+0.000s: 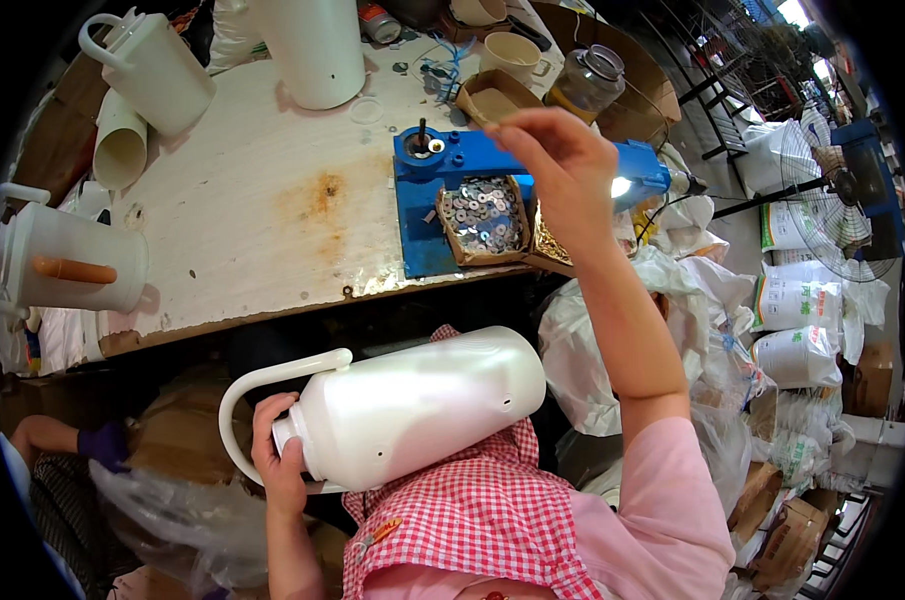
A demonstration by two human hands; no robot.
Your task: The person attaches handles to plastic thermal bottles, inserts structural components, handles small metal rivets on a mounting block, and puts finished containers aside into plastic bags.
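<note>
While our left hand [278,462] wraps the narrow neck of a white jug [427,408], our right hand [564,158] is raised over the blue fixture [410,205] on the worktable [262,200]. The left fingers curl over the far side of the neck with the thumb on the near side, a snug, narrow grip. We see the jug lying on its side across our lap, just in front of the table edge, its neck to the left and its base to the right, slightly higher. Its curved handle [234,400] arches out on the left, around our left hand, and two small dark holes show on the body. Part of the jug lies over our red checked apron [462,510].

The right hand is partly curled, thumb and forefinger extended to the left with their tips close together. We cannot tell whether anything small is pinched between them. Below that hand we see a carton of washers [484,218] and, just beside it, a carton of brass-coloured pieces [546,240], partly hidden by our wrist. Beyond the fixture sits a shallow cardboard tray [492,104], near a beige mug [513,58].
</note>
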